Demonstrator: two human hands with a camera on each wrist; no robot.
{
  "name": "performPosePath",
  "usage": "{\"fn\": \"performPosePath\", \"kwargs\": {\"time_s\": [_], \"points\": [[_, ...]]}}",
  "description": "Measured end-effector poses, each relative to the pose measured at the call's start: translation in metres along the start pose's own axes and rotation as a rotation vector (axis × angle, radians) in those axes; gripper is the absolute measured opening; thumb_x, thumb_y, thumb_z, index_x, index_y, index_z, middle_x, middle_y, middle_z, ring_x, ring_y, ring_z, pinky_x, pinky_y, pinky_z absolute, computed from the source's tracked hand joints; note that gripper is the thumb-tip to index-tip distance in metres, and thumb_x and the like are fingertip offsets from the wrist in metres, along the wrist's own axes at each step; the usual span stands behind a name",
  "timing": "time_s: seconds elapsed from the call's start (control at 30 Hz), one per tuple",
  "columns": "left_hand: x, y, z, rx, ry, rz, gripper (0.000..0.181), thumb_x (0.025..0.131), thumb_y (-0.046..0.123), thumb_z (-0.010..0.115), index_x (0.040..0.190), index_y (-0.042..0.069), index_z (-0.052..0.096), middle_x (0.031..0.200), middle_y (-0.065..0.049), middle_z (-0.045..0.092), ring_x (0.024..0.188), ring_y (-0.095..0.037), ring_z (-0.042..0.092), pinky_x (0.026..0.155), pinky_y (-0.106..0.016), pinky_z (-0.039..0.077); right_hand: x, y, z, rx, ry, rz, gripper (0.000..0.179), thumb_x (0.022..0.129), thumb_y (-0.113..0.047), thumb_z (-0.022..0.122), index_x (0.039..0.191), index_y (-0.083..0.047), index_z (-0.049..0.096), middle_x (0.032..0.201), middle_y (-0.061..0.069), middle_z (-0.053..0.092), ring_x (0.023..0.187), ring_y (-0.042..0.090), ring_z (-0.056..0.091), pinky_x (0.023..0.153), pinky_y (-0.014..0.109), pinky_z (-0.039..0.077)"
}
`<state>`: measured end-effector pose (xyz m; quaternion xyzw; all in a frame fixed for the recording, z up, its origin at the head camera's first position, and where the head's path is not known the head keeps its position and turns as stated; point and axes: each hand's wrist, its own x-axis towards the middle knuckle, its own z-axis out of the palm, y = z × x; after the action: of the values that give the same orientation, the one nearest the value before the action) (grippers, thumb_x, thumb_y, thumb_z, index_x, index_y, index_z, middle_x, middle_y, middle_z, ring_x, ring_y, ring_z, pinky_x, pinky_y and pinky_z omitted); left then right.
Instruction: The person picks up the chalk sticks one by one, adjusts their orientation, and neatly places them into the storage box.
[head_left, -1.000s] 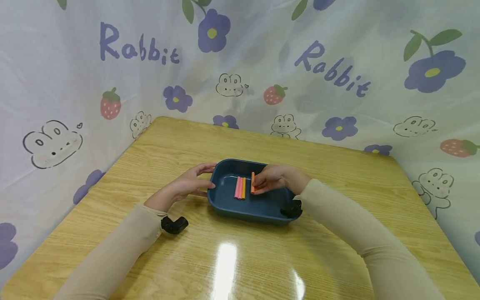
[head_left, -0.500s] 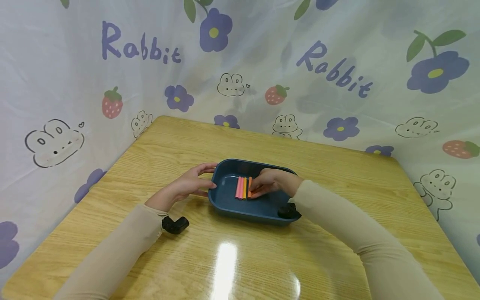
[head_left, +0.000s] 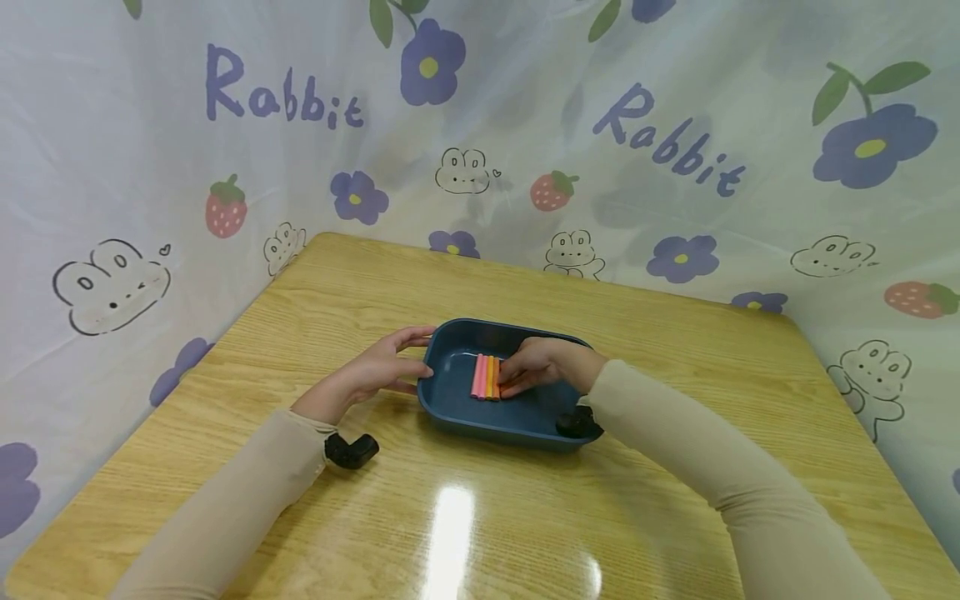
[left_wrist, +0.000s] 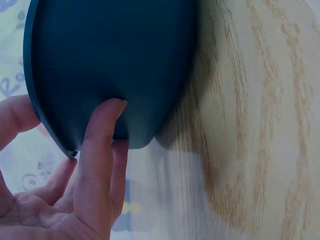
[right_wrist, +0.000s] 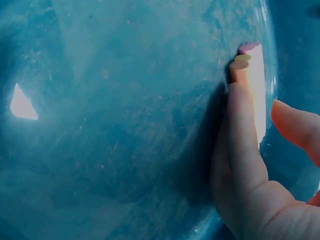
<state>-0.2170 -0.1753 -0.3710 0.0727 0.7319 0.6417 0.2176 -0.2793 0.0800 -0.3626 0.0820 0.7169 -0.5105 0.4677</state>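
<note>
In the head view a dark blue tray (head_left: 450, 400) with rounded corners stands on the table. Two pink chalk sticks (head_left: 477, 377) and a yellow one (head_left: 489, 378) lie side by side inside it. My right hand (head_left: 542, 365) reaches in from the right and holds an orange chalk stick (head_left: 497, 380) against the yellow one. The right wrist view shows my thumb along the orange stick (right_wrist: 240, 71), partly covering it. My left hand (head_left: 378, 364) steadies the tray's left end. In the left wrist view its extended thumb (left_wrist: 99, 135) touches the outer wall (left_wrist: 120, 50).
The wooden table (head_left: 300, 492) reaches back to a white curtain (head_left: 480, 108) printed with rabbits, flowers and strawberries. A black wrist camera (head_left: 351, 451) is on the left wrist; another black device (head_left: 577, 422) on the right overlaps the tray's near right rim.
The right hand has brought the orange chalk stick down and leftward in the tray, closing the gap to the yellow stick. The left hand stays at the tray's end.
</note>
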Motion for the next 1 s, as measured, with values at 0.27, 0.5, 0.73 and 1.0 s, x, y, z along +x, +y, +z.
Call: {"fn": "performPosePath", "kwargs": {"time_s": [0.27, 0.5, 0.73, 1.0], "points": [[0.001, 0.002, 0.001, 0.001, 0.0, -0.001, 0.072, 0.084, -0.001, 0.061, 0.146, 0.008, 0.026, 0.146, -0.021, 0.024, 0.106, -0.04, 0.055, 0.075, -0.044, 0.054, -0.011, -0.002, -0.007, -0.009, -0.039, -0.079, 0.04, 0.09, 0.006, 0.052, 0.128, 0.012, 0.043, 0.109, 0.02, 0.053, 0.085, 0.022, 0.058, 0.085, 0.035, 0.051], [0.002, -0.002, 0.001, -0.005, -0.004, -0.002, 0.071, 0.085, -0.001, 0.06, 0.146, 0.008, 0.025, 0.146, -0.021, 0.022, 0.107, -0.041, 0.054, 0.075, -0.044, 0.054, -0.029, -0.005, -0.017, 0.038, -0.116, -0.221, 0.046, 0.094, 0.005, 0.046, 0.137, 0.013, 0.03, 0.117, 0.027, 0.046, 0.087, 0.022, 0.06, 0.088, 0.036, 0.049], [0.004, -0.005, 0.0, 0.002, -0.007, -0.005, 0.07, 0.086, 0.0, 0.059, 0.147, 0.008, 0.025, 0.146, -0.02, 0.022, 0.109, -0.041, 0.052, 0.076, -0.044, 0.054, -0.054, -0.005, -0.022, 0.067, -0.134, -0.32, 0.049, 0.095, 0.005, 0.043, 0.14, 0.012, 0.024, 0.126, 0.033, 0.04, 0.09, 0.023, 0.061, 0.101, 0.045, 0.035], [0.002, -0.003, 0.002, -0.004, 0.003, -0.01, 0.071, 0.085, -0.001, 0.059, 0.146, 0.009, 0.026, 0.146, -0.02, 0.022, 0.104, -0.037, 0.056, 0.076, -0.044, 0.054, -0.081, 0.008, -0.031, 0.091, -0.127, -0.403, 0.051, 0.095, 0.005, 0.042, 0.14, 0.014, 0.02, 0.093, 0.012, 0.055, 0.086, 0.02, 0.063, 0.1, 0.045, 0.036]]}}
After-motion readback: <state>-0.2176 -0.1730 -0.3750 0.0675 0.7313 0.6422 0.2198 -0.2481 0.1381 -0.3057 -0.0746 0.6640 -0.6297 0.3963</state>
